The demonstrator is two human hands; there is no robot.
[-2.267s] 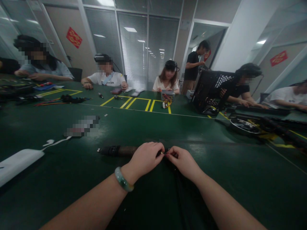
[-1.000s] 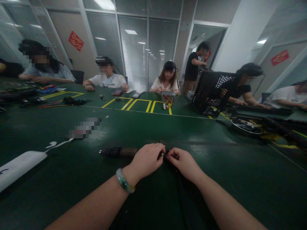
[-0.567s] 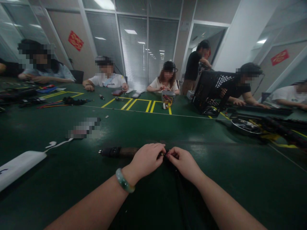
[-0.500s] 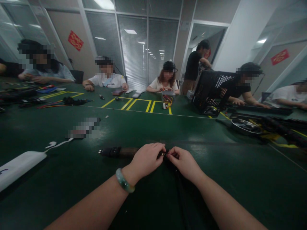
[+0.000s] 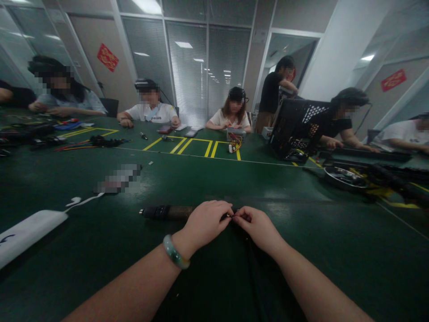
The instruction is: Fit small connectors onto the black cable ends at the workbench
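Note:
My left hand (image 5: 208, 226), with a green bangle at the wrist, curls over the right end of a dark rod-like tool (image 5: 169, 212). This tool has a black grip, a brown barrel and a metal tip pointing left, and it lies on the green table. A tiny shiny piece (image 5: 229, 215) shows by the left fingertips; its kind is too small to tell. My right hand (image 5: 257, 227) is closed in a pinch against it, fingertips almost meeting the left ones. What the right fingers grip is hidden. A thin dark strip (image 5: 252, 273) runs from below the right hand toward me.
To the left are a white power strip (image 5: 31, 232) with its white cord and a blurred packet (image 5: 120, 179). A black computer case (image 5: 295, 127) and a round metal dish (image 5: 346, 176) stand at right. Several people sit across the table (image 5: 187, 174), among wires and parts.
Both hands stay in nearly the same place, fingertips together. The shiny piece is a little more covered by the fingers. The whole view has shifted slightly.

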